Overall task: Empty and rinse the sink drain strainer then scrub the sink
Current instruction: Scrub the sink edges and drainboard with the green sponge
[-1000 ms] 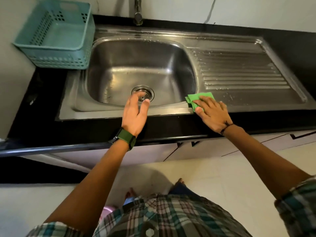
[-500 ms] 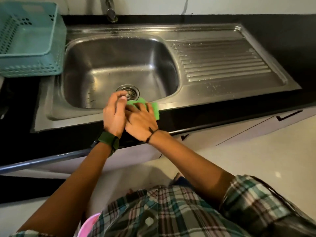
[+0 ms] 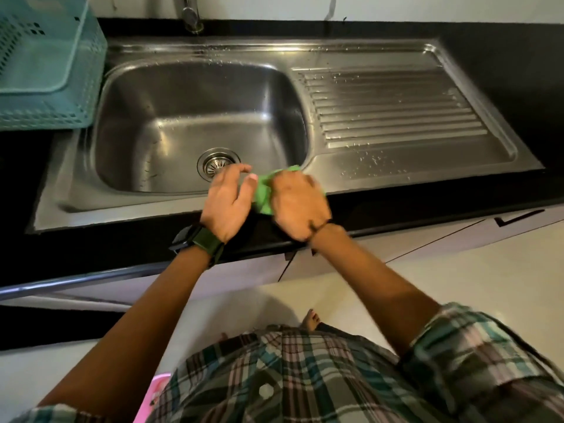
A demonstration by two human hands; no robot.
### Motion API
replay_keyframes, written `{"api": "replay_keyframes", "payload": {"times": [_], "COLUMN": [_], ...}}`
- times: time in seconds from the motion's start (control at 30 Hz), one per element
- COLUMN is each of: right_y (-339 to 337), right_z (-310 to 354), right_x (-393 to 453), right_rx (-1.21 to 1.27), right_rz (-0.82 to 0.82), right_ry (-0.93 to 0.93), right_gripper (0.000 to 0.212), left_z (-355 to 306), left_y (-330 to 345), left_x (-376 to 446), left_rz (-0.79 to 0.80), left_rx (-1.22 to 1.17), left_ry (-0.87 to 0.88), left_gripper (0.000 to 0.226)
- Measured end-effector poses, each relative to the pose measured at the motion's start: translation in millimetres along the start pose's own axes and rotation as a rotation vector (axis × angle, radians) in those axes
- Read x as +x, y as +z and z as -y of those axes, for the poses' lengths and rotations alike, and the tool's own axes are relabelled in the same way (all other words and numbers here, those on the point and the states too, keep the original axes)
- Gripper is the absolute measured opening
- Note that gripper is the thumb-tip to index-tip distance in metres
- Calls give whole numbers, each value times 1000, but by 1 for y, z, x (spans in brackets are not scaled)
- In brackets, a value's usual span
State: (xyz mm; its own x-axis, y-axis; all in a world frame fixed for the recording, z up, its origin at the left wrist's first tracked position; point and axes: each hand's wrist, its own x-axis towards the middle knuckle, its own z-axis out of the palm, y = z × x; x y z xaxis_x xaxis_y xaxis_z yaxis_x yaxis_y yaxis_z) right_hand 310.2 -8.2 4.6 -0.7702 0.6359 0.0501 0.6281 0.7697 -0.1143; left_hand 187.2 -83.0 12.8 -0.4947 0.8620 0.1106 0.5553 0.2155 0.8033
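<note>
The steel sink [image 3: 171,190] has its round drain strainer [image 3: 217,164] seated in the basin floor. A green scrub pad [image 3: 263,195] is held over the sink's front rim. My right hand [image 3: 297,206] grips the pad, fingers curled around it. My left hand [image 3: 227,206], with a dark watch on its wrist, sits just left of the pad; its thumb touches the pad's left edge and its fingers are loosely curled in front of the strainer. Most of the pad is hidden between the two hands.
A teal plastic basket [image 3: 45,71] stands on the black counter [image 3: 503,71] at the left. The tap spout [image 3: 190,13] hangs above the basin's back edge. A ribbed, wet drainboard [image 3: 393,108] lies to the right. A pink object [image 3: 154,395] sits on the floor.
My right hand brought the green pad from the rim's right side leftward to meet my left hand. Now both hands are together at the front rim with the pad between them.
</note>
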Motion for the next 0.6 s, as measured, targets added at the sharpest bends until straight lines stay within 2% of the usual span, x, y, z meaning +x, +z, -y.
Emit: {"api": "replay_keyframes", "payload": {"times": [0.13,0.23,0.3,0.37,0.43,0.5,0.6], "right_y": [-26,-30,-26,-26,-26,-19,-8], "right_z": [-143,-183,-178,-160,-129,-89,-42], "right_x": [-42,-50,-46,-43,-40,-31,-18], "right_rx": [-107,-32,6,-7,-17,8,71], "right_rz": [2,-26,-58,-69,-48,-68,-108], "right_ry": [354,475,515,511,432,310,176], "right_gripper": [34,34,31,37,42,34,35], "left_z": [-25,-48,-58,-65,-70,-71,-62], "left_y": [28,48,60,71,83,94,98], "left_x": [6,14,26,39,50,55,58], "left_rz": [194,295,322,311,257,194,80], "left_rx": [141,160,158,130,90,40,-155], "left_ry": [140,258,301,290,261,214,27], "left_gripper": [33,37,40,37,35,32,29]}}
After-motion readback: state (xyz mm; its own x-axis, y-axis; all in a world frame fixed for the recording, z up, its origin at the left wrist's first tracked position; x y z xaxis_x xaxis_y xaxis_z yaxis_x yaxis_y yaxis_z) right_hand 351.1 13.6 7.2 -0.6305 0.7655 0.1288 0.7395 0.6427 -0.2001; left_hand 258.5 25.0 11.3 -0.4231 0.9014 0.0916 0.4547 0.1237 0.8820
